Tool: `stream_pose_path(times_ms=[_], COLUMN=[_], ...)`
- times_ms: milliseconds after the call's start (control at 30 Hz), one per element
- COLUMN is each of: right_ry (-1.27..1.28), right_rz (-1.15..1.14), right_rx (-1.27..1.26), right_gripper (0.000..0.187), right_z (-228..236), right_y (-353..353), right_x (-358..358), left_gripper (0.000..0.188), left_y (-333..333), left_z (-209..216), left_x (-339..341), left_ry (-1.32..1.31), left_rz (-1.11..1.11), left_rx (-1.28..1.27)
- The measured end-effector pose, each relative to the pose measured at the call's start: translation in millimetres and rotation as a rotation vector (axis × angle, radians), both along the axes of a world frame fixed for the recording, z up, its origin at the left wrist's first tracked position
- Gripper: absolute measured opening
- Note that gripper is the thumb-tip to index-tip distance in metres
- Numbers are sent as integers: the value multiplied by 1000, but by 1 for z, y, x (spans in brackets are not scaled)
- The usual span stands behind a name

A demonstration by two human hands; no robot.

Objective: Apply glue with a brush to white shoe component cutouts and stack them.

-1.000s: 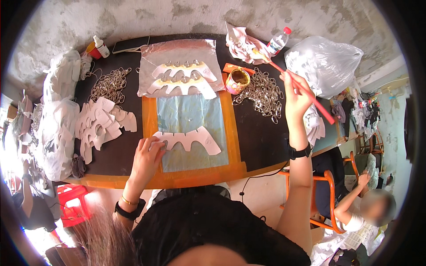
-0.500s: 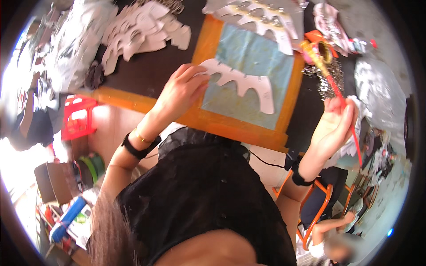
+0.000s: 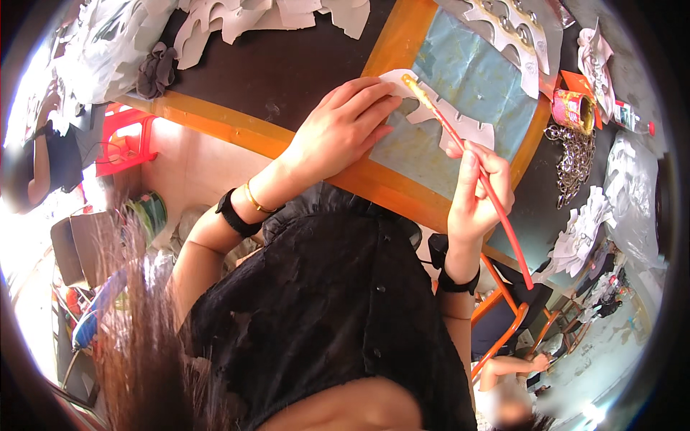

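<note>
My right hand (image 3: 481, 190) grips a brush (image 3: 447, 128) by its red handle. Yellow paste coats the bristle end, which lies over the left end of a white scalloped piece (image 3: 471, 131). The brush and my right hand's fingers hide parts of this flat piece, which lies on a blue sheet (image 3: 499, 86) within an orange wooden frame (image 3: 392, 190). My left hand (image 3: 341, 126) holds the piece's left end, its fingers close together there and the thumb lower, near the frame.
An open can (image 3: 573, 108) with yellow inside stands right of the frame, above a metal chain (image 3: 575, 161). More cut pieces (image 3: 241, 18) are piled at the back left; others (image 3: 514, 32) lie at the back right. A red stool (image 3: 126, 140) is at left.
My right hand has brought the brush leftward from beside the can to the white piece. The view has shifted, and the tabletop sits further right and higher.
</note>
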State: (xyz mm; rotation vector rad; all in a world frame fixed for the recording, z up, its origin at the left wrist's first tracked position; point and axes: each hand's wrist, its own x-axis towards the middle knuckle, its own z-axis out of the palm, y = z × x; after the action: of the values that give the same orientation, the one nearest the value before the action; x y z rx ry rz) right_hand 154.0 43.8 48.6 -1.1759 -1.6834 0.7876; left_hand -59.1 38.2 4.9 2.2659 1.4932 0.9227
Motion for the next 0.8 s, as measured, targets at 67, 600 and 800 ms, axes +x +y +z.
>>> stream_pose_path(times_ms=[67,600,800], right_ry=[-42,-83,-28], right_rz=[-4,8,41], right_rx=[16,-35,-69], right_gripper=[6,6,7], right_z=[-1,4,1], right_y=[2,10,13], right_x=[-1,3,4], left_gripper=[38,36,36], left_y=[0,3,4], left_z=[0,-1,-1], left_x=[0,2,2], left_ry=[-10,-45,-42], left_rz=[4,18,14], left_rx=[1,14,10])
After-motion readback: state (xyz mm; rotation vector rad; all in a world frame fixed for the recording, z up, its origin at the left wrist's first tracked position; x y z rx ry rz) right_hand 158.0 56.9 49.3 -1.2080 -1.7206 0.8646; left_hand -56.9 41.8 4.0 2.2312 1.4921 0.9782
